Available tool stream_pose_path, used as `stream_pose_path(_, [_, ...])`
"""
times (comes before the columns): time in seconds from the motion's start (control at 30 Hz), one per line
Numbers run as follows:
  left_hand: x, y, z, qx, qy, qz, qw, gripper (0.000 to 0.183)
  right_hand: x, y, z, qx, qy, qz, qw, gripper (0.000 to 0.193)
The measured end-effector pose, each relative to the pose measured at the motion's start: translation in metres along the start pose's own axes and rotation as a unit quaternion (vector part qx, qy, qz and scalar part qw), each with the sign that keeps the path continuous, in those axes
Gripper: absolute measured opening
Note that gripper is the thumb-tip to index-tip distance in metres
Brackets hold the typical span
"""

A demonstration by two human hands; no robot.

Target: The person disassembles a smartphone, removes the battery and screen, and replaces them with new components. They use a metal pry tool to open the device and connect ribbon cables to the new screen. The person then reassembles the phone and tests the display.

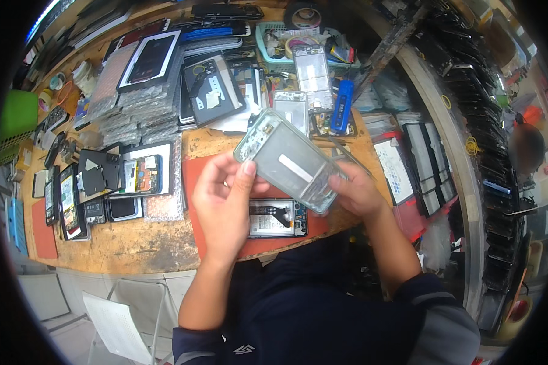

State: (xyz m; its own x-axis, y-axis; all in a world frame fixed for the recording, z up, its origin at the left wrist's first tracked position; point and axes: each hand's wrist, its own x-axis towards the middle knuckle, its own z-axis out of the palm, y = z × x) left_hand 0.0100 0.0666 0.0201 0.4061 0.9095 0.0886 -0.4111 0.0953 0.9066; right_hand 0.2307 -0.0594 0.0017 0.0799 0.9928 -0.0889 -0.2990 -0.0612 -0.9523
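Between my hands, tilted above the bench, is an emptied phone frame [274,146], grey inside with a pale rim and a white strip along its middle. My left hand [228,188] grips its left edge, thumb on top and fingers beneath. At the lower right end, my right hand [356,188] pinches the frame with the thumb over its inner face. Below lies an opened phone [268,226] with a black flex cable and blue board parts, partly hidden by my left hand and the frame. It rests on a red-orange mat [208,167].
Several opened phones [143,173] lie at left beside bubble-wrapped stacks [137,125]. Behind are bare phone frames [312,76], a blue tool [342,106] and a teal basket [268,52] of small parts. Racks of dark phone parts [469,121] line the right; a white folding chair [115,325] stands lower left.
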Motion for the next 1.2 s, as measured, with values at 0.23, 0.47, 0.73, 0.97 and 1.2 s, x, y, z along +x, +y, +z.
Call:
stream_pose_path(0.23, [0.015,-0.006,-0.013,-0.002,-0.001,-0.028,1.0,0.036,0.002,0.001,0.025,0.24,0.06,0.074,0.966,0.051])
stream_pose_path(0.47, [0.02,-0.007,-0.019,-0.021,-0.002,-0.031,0.999,0.032,0.0,0.011,0.029,0.231,0.045,0.08,0.969,0.05])
stream_pose_path(0.73, [0.019,-0.007,-0.018,0.023,-0.003,-0.04,0.999,0.034,-0.001,0.003,0.03,0.159,0.076,0.041,0.984,0.049])
stream_pose_path(0.97, [0.017,-0.013,-0.019,-0.003,-0.014,-0.094,0.995,0.05,-0.013,-0.027,0.05,-0.021,0.103,-0.146,0.984,0.058])
stream_pose_path(1.2, [0.023,-0.022,-0.022,-0.044,0.021,-0.102,0.994,0.04,-0.009,-0.033,0.052,-0.401,0.15,-0.327,0.843,0.03])
